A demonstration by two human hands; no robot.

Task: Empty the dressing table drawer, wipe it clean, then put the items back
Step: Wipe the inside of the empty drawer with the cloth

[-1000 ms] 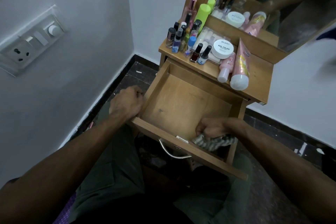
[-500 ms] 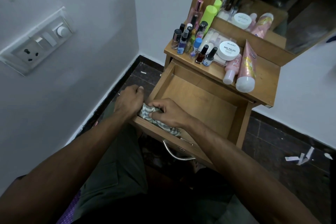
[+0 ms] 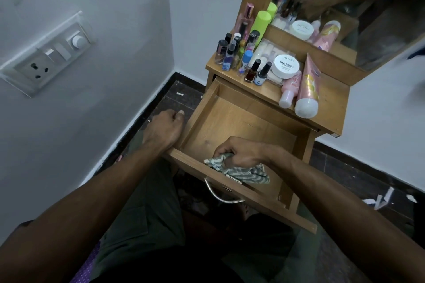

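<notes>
The wooden drawer (image 3: pixel 200 110) of the dressing table stands pulled out, and its bare floor holds nothing but the cloth. My right hand (image 3: pixel 239 151) grips a striped grey-green cloth (image 3: pixel 243 171) against the drawer floor near the front wall. My left hand (image 3: pixel 164 128) holds the drawer's left front corner from outside, fingers curled round the edge. On the table top (image 3: pixel 331 99) stand several nail polish bottles (image 3: pixel 251 71), a white nail polish jar (image 3: pixel 286 65), a pink tube (image 3: pixel 308 89), a small pink bottle (image 3: pixel 289 89) and a green bottle (image 3: pixel 262 23).
A mirror (image 3: pixel 368 7) rises behind the table top. A switch and socket plate (image 3: pixel 46 57) sits on the left wall. A metal handle (image 3: pixel 220 195) curves off the drawer front. Paper scraps (image 3: pixel 381 197) lie on the dark floor at the right. My legs are below the drawer.
My right hand has slid the cloth from the drawer's front left corner toward the right along the front wall. The left hand has stayed at the corner.
</notes>
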